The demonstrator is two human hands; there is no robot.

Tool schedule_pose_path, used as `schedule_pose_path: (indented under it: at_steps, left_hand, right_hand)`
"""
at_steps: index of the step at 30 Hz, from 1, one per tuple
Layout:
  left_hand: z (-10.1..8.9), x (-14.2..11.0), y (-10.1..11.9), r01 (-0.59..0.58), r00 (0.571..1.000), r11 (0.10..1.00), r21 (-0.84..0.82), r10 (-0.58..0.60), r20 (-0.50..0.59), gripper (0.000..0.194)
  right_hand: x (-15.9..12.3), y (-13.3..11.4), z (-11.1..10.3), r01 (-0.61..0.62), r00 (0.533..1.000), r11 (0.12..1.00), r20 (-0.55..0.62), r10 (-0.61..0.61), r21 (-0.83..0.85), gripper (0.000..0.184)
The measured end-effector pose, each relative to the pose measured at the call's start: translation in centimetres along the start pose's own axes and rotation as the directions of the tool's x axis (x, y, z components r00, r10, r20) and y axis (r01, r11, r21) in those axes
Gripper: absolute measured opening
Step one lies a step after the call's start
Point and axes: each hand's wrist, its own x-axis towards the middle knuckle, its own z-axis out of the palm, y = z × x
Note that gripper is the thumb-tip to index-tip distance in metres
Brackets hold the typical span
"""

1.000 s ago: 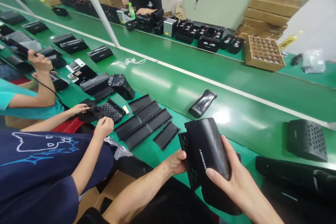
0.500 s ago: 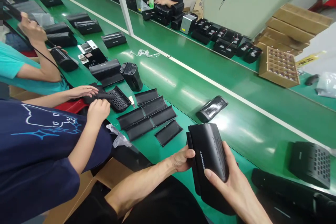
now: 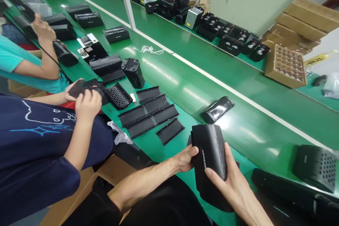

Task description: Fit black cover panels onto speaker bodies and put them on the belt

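A black plastic speaker housing (image 3: 210,148) marked "MERKURY" is held between my two hands above the near edge of the green bench. My left hand (image 3: 187,159) grips its left edge, thumb on the front face. Around the right side wraps my right hand (image 3: 227,176), its thumb lying near the lettering. The fingers behind the housing are partly hidden. Just beyond it, a glossy black unit (image 3: 217,110) lies on the green belt. Several curved black panels (image 3: 150,113) rest on the bench to the left.
Left of me, a co-worker's hands (image 3: 88,100) handle a dark part beside a perforated black shell (image 3: 119,95). More black housings (image 3: 315,167) stand at the right. Across the belt are a divided cardboard box (image 3: 286,65) and a person. A white post (image 3: 125,0) rises behind.
The housing has turned slightly in my hands, and the gap along its left edge looks narrower. The neighbouring co-worker's hands have moved left and now hold up a dark flat piece.
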Motion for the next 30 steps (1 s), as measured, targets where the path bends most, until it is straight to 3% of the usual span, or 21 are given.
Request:
schedule_pose_path:
  at_steps: [4, 9, 12, 16, 18, 20, 23, 25, 27, 30]
  left_hand:
    - [0.6, -0.2, 0.1, -0.018, 1.0, 1.0, -0.007, 0.018, -0.011, 0.067]
    - [1.5, -0.1, 0.2, -0.011, 1.0, 0.997, -0.082, 0.012, 0.007, 0.087]
    - [1.9, 0.3, 0.2, 0.022, 1.0, 0.996, -0.082, -0.023, -0.011, 0.097]
    - [1.9, 0.5, 0.4, 0.001, 0.997, 0.997, -0.078, -0.007, -0.075, 0.092]
    - [1.8, 0.5, 0.7, -0.039, 0.99, 0.996, -0.078, 0.027, -0.139, 0.088]
    - [1.6, 0.5, 0.8, -0.09, 0.965, 0.994, -0.066, 0.071, -0.251, 0.083]
    - [1.8, 0.8, 0.3, -0.153, 0.913, 0.987, -0.04, 0.125, -0.388, 0.077]
    - [2.1, 1.0, -0.3, -0.177, 0.898, 0.984, -0.014, 0.156, -0.41, 0.077]
    - [2.3, 0.8, -0.7, -0.17, 0.899, 0.985, 0.026, 0.166, -0.404, 0.079]
    - [1.6, -0.2, 0.2, 0.004, 0.922, 0.996, 0.087, 0.03, -0.385, 0.081]
  right_hand:
    - [-0.3, 0.1, 0.0, -0.025, 1.0, 0.999, 0.007, 0.025, 0.028, 0.105]
    - [0.1, 0.3, 0.0, -0.067, 0.993, 0.996, 0.099, 0.061, 0.062, 0.109]
    - [1.3, 0.8, -0.4, -0.055, 0.984, 0.989, 0.177, 0.029, 0.14, 0.111]
    - [1.5, 2.4, -1.2, -0.019, 0.98, 0.967, 0.196, -0.032, 0.253, 0.11]
    - [0.3, 3.5, -0.6, -0.007, 0.995, 0.932, 0.093, -0.029, 0.362, 0.107]
    - [-1.5, 4.2, 1.5, 0.023, 0.995, 0.876, -0.099, 0.028, 0.481, 0.111]
    - [-3.4, 4.2, 6.0, 0.07, 0.933, 0.826, -0.329, 0.144, 0.559, 0.124]
    - [-3.7, 3.8, 8.5, 0.083, 0.879, 0.814, -0.427, 0.212, 0.575, 0.119]
    - [-3.4, 3.8, 9.5, 0.076, 0.836, 0.799, -0.475, 0.275, 0.596, 0.106]
    - [-3.6, 5.6, 8.4, 0.043, 0.854, 0.688, -0.384, 0.35, 0.724, 0.093]
